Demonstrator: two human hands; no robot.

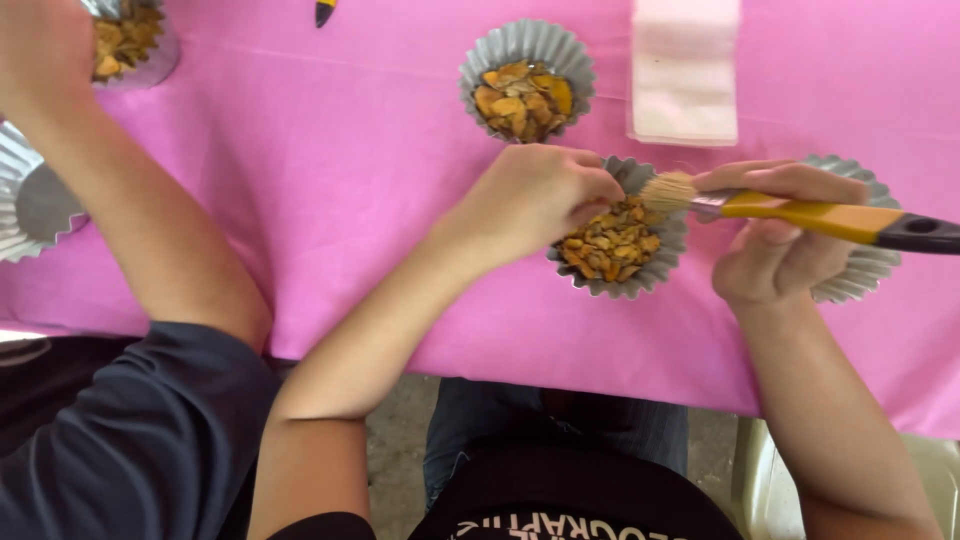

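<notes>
Left hand (535, 200) curled, fingertips pinched at the rim of a fluted foil cup (622, 245); cannot tell what, if anything, is between the fingers. Cup sits on the pink table (330, 170), near its front edge, filled with orange-brown dried chips (610, 245).

Right hand (775, 240) grasps a paintbrush (800, 210) by its yellow handle; black handle end points right, pale bristles lie over the cup's upper right rim, just beside the left fingertips.

Under the right hand, a second foil cup (865, 265), mostly hidden.

Further back, another cup of chips (525, 80); right of it, a stack of pale pink paper (685, 70).

Far left, another person's arm (150, 220) in a dark sleeve reaches up the table, beside more foil cups (30, 200).
</notes>
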